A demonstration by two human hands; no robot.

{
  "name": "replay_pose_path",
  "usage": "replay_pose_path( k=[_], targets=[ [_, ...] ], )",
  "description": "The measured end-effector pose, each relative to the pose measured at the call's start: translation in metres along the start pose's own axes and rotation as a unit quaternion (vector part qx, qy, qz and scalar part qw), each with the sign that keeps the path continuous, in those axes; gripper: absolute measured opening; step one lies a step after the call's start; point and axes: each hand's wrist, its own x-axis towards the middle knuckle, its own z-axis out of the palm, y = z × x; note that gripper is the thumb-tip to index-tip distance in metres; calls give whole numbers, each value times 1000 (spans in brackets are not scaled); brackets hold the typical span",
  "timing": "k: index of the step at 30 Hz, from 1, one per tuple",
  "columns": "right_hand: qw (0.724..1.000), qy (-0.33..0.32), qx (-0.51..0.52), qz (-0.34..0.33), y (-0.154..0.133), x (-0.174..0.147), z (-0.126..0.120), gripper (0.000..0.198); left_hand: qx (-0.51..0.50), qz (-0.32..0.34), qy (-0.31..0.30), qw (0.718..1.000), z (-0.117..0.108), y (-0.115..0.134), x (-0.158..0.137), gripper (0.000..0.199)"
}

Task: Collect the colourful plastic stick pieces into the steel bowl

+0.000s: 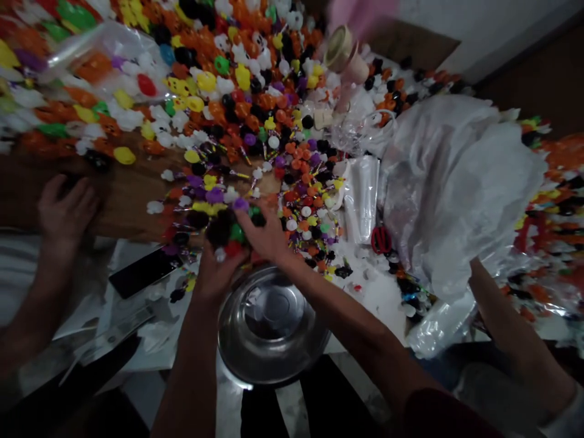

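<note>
My left hand [214, 271] is cupped around a cluster of small plastic toys [236, 233], with black, green and red ones showing. From the other side my right hand [267, 237] curls over the same cluster, its fingertips by a purple piece. The toys sit at the near edge of a larger heap. Just below both hands, a shiny metal bowl [274, 365] rests close to my body. Some fingertips are hidden among the toys, and the picture is dim and slightly blurred.
Colourful toys [246, 73] spread across the table. A phone [143, 271] lies left, near another person's hand [68, 207]. To the right are clear plastic sleeves [360, 198], red-handled scissors [381, 239], a large plastic bag [460, 182] and another person's arm [511, 328].
</note>
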Motion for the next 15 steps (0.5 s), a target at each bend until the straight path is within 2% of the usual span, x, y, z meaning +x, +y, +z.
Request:
replay_pose_path(
  k=[2,3,6,8,10,12,14,15],
  targets=[
    [999,-6,32,4,0,-47,-8,36,72,-39,12,997,-10,-8,-44,94],
    [999,-10,35,17,5,-70,-12,37,79,-66,-2,995,-14,-15,-65,98],
    [996,-60,-28,65,33,-122,-29,44,111,-114,-117,980,-26,-41,-110,106],
    [982,-121,-135,61,48,-134,-45,57,156,-141,-210,955,-34,-50,-119,100],
    [955,-175,-238,34,53,-126,-65,74,257,-176,-265,912,-40,-43,-113,87],
    [931,-234,-281,10,46,-102,-87,79,394,-189,-287,852,-42,-24,-98,72],
    [917,-261,-302,13,34,-68,-107,60,475,-170,-313,805,-39,0,-79,52],
    [913,-236,-332,18,29,-50,-116,48,484,-151,-327,797,-36,11,-69,42]
  ],
)
